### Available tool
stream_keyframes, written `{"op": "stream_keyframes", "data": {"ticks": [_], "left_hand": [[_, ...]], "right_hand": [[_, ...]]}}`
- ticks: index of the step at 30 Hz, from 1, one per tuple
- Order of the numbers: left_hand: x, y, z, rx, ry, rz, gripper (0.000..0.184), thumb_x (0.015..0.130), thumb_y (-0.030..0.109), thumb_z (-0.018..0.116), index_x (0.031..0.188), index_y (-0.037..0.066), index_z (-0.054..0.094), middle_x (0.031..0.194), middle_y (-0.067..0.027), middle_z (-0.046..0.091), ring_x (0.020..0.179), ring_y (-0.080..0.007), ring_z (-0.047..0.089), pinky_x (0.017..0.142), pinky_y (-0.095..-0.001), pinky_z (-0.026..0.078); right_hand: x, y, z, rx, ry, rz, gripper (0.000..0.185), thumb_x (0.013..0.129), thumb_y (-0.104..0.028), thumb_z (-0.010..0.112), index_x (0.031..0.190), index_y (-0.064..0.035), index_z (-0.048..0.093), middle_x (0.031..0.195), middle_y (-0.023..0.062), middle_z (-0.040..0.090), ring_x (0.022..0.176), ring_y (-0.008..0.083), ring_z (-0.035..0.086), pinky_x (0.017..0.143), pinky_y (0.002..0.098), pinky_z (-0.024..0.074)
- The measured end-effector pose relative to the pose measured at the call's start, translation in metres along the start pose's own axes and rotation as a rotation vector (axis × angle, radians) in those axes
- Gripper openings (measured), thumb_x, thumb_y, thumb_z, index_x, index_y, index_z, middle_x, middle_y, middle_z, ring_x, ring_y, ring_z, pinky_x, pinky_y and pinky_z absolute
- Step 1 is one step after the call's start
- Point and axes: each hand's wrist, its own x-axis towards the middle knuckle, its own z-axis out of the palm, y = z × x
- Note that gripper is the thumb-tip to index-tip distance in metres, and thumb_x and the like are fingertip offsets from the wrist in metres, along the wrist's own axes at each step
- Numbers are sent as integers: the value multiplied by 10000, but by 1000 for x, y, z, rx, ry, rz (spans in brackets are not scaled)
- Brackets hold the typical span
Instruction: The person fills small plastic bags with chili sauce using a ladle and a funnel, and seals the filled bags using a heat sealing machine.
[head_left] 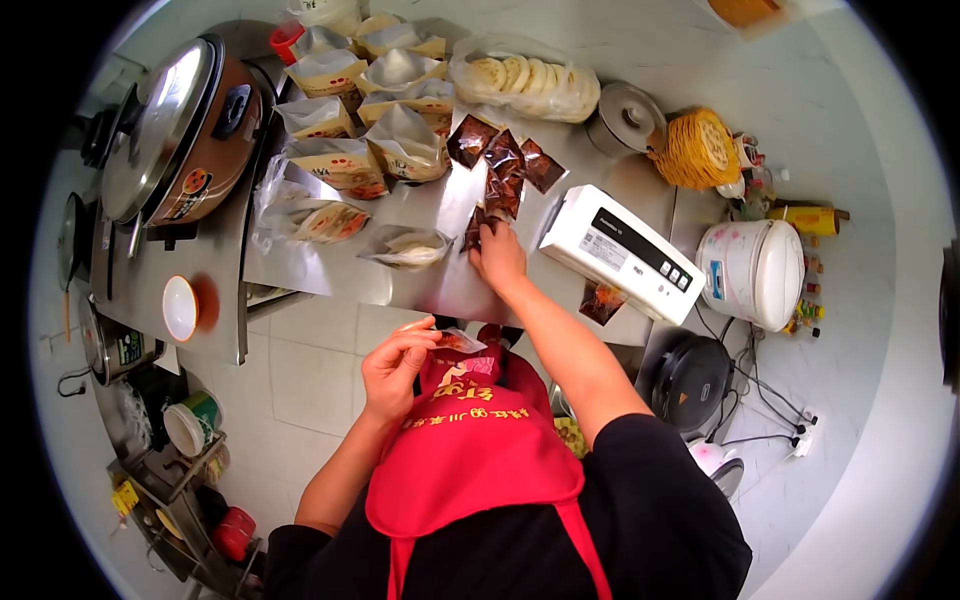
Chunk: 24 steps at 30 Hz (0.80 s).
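Note:
My left hand [395, 365] is closed on a small clear packet [459, 341] with something reddish in it, just off the counter's front edge. Farther right, my right hand [498, 255] reaches onto the steel counter, its fingers on a dark sauce packet [473, 229]. More dark packets [505, 165] lie in a cluster beyond that hand. To its left are a clear bag with pale contents [410, 248] and a clear bag with reddish print [328, 222]. Whether my right fingers grip the packet or only touch it is hard to see.
Open paper pouches [408, 140] stand in rows at the back left. A white machine [625, 254] sits on the right, with another packet [601, 301] beside it. A big lidded cooker [185, 130], a bowl [181, 308], bagged flat breads [525, 77] and a steel pot [628, 118] are around.

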Motion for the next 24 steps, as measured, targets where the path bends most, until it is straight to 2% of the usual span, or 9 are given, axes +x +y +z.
{"op": "stream_keyframes", "data": {"ticks": [2, 6, 8, 10, 12, 13, 18, 20, 24], "left_hand": [[-3, 0, 0, -2, -16, 6, 128, 971, 94, 599, 941, -3, 676, 1049, -139, 705, 1217, -313, 563, 1053, -446, 408], [-6, 0, 0, -11, -26, 33, 125, 974, 86, 593, 946, -3, 675, 1052, -138, 701, 1224, -313, 558, 1054, -444, 410], [-8, 0, 2, -29, -28, 30, 123, 976, 83, 588, 951, -2, 674, 1056, -139, 699, 1227, -313, 555, 1055, -443, 411], [-11, 0, 3, -51, -50, 9, 123, 978, 79, 583, 955, -1, 673, 1060, -139, 697, 1231, -313, 553, 1057, -442, 412], [-10, -1, 5, -24, -68, 66, 123, 982, 76, 576, 961, 1, 671, 1071, -140, 695, 1234, -313, 552, 1056, -442, 418], [-8, 4, 7, -18, -82, 84, 123, 982, 76, 574, 958, 1, 669, 1073, -141, 695, 1238, -316, 550, 1054, -446, 419], [6, 4, 21, -24, -153, 101, 135, 985, 91, 575, 954, -4, 667, 1075, -140, 697, 1243, -317, 549, 1061, -453, 408], [9, 10, 30, -3, -199, 103, 140, 979, 92, 584, 960, -9, 678, 1081, -136, 700, 1229, -316, 556, 1067, -447, 394], [17, 10, 52, 22, -249, 124, 147, 982, 89, 578, 959, -16, 679, 1080, -145, 698, 1232, -320, 555, 1048, -450, 415]], "right_hand": [[15, 15, 14, 125, 38, -94, 213, 801, -161, 673, 964, -39, 610, 983, 173, 595, 925, 379, 606, 771, 480, 531], [46, 17, 8, 231, 198, -17, 109, 828, -128, 650, 875, -31, 654, 882, 197, 631, 854, 383, 633, 740, 483, 531], [53, 11, 8, 425, 220, 3, 197, 846, -174, 675, 963, -16, 689, 947, 218, 656, 905, 408, 630, 806, 477, 513], [45, 4, 12, 378, 121, 5, 214, 843, -165, 666, 996, -18, 695, 985, 221, 659, 955, 417, 623, 867, 468, 501], [9, 1, 5, 426, 198, 10, 197, 858, -162, 609, 985, -28, 679, 1016, 203, 652, 926, 407, 632, 832, 499, 513], [-14, 5, 0, 442, 128, 119, 259, 855, -166, 585, 1046, -29, 695, 1043, 220, 670, 988, 404, 630, 893, 453, 505], [-131, 87, -39, 291, 134, 503, 382, 858, -215, 596, 1216, -83, 608, 866, 212, 693, 806, 418, 669, 744, 532, 527], [-158, 130, -62, 180, 104, 677, 446, 858, -228, 599, 1290, -124, 559, 868, 248, 684, 835, 417, 672, 759, 536, 529], [-178, 179, -99, 178, 56, 658, 256, 845, -262, 640, 1046, -119, 708, 971, 170, 709, 887, 383, 675, 789, 466, 545]]}}
